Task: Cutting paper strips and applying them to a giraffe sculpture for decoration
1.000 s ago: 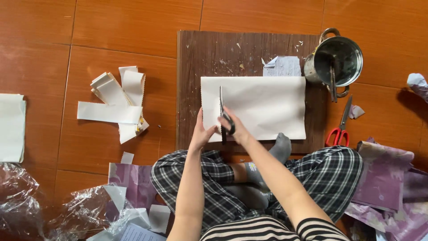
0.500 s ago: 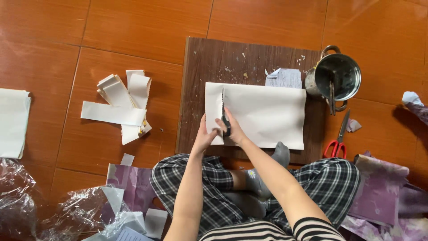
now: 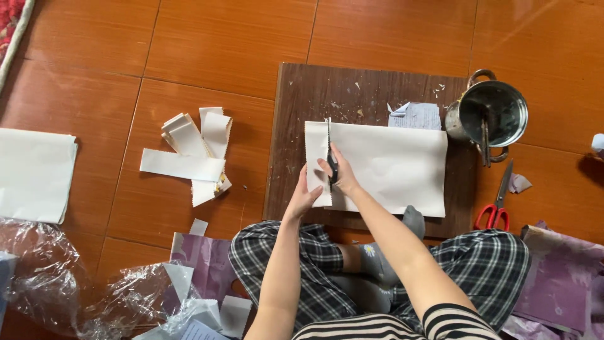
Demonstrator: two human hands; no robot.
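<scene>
One white sheet (image 3: 390, 167) lies on the brown board (image 3: 296, 126), a strip nearly severed at 9 o'clock. Right hand (image 3: 340, 179) grips black scissors (image 3: 331, 165); left hand (image 3: 304, 198) pinches the strip. Judgement: the cut is almost through; finishing needs a steady line.

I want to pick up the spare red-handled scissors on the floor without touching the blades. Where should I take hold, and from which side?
Grip the red-handled scissors by the red loops, which lie at the end nearest the person's knee. Come from that near side, right of the wooden board. The closed blades point away toward the metal pot, so a reach from the pot side would likely meet the tips first.
</scene>
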